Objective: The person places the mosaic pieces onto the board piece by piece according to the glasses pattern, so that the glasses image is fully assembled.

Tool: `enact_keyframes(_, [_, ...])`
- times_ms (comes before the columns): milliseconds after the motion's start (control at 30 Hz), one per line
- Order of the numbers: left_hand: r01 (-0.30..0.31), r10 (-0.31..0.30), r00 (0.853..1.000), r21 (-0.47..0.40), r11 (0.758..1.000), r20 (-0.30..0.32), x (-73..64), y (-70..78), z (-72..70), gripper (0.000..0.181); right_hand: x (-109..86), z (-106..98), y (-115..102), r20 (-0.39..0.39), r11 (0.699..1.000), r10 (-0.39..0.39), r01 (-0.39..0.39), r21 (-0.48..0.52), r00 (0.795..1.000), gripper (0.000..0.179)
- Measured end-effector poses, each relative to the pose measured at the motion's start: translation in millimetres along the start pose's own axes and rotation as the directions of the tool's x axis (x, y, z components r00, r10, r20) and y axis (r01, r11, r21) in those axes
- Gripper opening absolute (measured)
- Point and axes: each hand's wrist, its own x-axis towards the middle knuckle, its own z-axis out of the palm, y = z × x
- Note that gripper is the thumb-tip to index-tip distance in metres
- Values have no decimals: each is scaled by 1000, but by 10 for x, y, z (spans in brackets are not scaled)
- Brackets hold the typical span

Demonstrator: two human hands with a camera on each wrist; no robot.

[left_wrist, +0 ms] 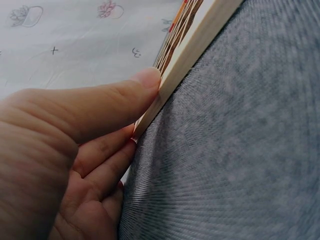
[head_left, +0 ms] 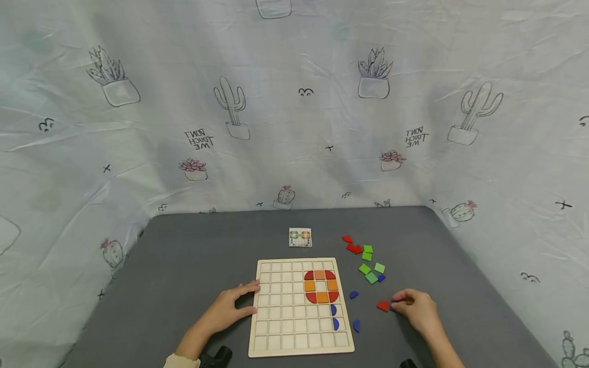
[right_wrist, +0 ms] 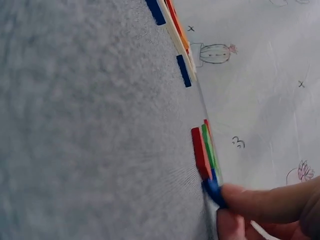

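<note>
A square wooden grid board [head_left: 281, 327] lies on the grey table. In its upper right, red and orange pieces form a ring around one bare cell, and two blue half-round pieces [head_left: 335, 324] sit below it. My left hand [head_left: 226, 306] touches the board's left edge, thumb and fingers spread apart along it. In the left wrist view the thumb [left_wrist: 115, 102] presses against the wooden rim. Right of the board, my right hand [head_left: 417, 309] pinches a blue piece [right_wrist: 214, 192] between thumb and fingers, low over the table. Beside it lies a red quarter-round piece [head_left: 383, 305].
Behind the board lies a small pattern card [head_left: 300, 244]. To the right are loose green pieces [head_left: 365, 269], red pieces [head_left: 351, 248] and several blue half-rounds [head_left: 357, 325]. A printed white cloth [head_left: 299, 117] surrounds the table.
</note>
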Motion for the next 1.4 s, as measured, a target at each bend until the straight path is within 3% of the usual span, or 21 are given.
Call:
enact_keyframes(233, [3, -3, 1000, 7, 1000, -8, 18, 1, -21, 55, -105, -22, -108, 66, 982, 48, -59, 180, 997, 20])
enact_keyframes(433, [11, -11, 1000, -12, 1000, 7, 13, 10, -20, 56, -310, 218, -350, 155, 948, -41, -11, 317, 987, 18])
enact_keyframes(667, [13, -13, 1000, -10, 1000, 13, 26, 22, -18, 56, -484, 584, -597, 315, 930, -213, 93, 356, 925, 16])
enact_keyframes(833, [7, -7, 1000, -6, 1000, 1, 24, 6, -4, 55, -538, 763, -699, 357, 925, -273, 141, 354, 893, 11])
enact_keyframes(967, [1, 0, 1000, 2, 1000, -12, 18, 0, -7, 55, -578, 863, -738, 351, 925, -311, 195, 327, 883, 6])
enact_keyframes(1167, [-11, 11, 1000, -6, 1000, -23, 19, 13, -23, 55, -640, 927, -805, 279, 931, -350, 300, 207, 894, 8])
enact_keyframes(1400, [3, -3, 1000, -8, 1000, -8, 25, -8, -2, 56, -699, 937, -847, 219, 936, -353, 338, 101, 910, 13])
